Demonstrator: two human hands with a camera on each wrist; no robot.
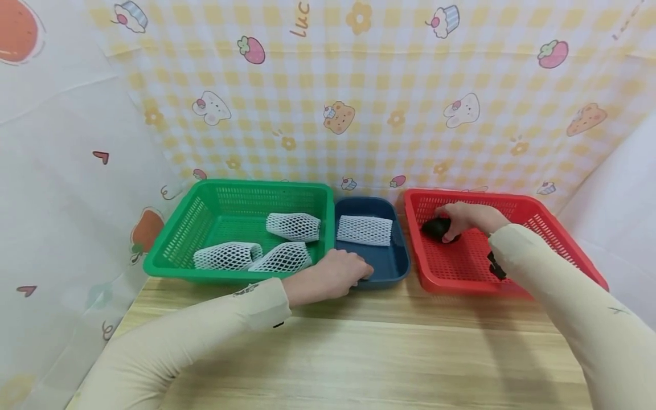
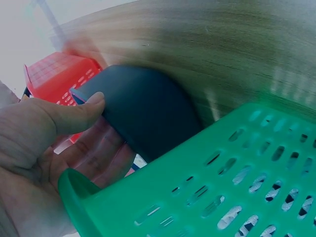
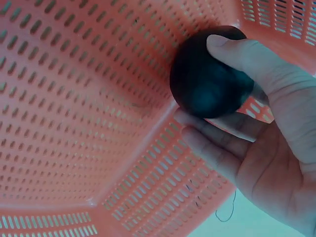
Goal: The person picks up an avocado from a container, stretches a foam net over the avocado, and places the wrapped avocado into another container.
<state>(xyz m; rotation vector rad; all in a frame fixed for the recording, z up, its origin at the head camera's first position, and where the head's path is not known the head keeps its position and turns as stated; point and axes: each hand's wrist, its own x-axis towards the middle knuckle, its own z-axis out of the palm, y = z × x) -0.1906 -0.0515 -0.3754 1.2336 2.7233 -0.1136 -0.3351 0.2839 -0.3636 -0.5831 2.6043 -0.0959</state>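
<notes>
My right hand [image 1: 463, 219] reaches into the red basket [image 1: 417, 250] and grips a dark, smooth avocado [image 1: 435, 228] near the basket's left side. In the right wrist view, the thumb lies on top of the avocado [image 3: 205, 79] and the fingers curve beneath it. My left hand [image 1: 340, 273] pinches the near rim of the small blue basket [image 1: 376, 259]. The left wrist view has its thumb on the outer wall of the blue basket [image 2: 143, 103], fingers on the inner side. Inside that basket, toward the back, lies a flat white foam net [image 1: 364, 230].
At the left, a green basket [image 1: 238, 187] holds white foam nets, one at the back [image 1: 293, 226] and two at the front; the front-left net [image 1: 228, 256] looks rounded. All three baskets stand side by side on a wooden table [image 1: 359, 353], before a patterned cloth [image 1: 307, 74].
</notes>
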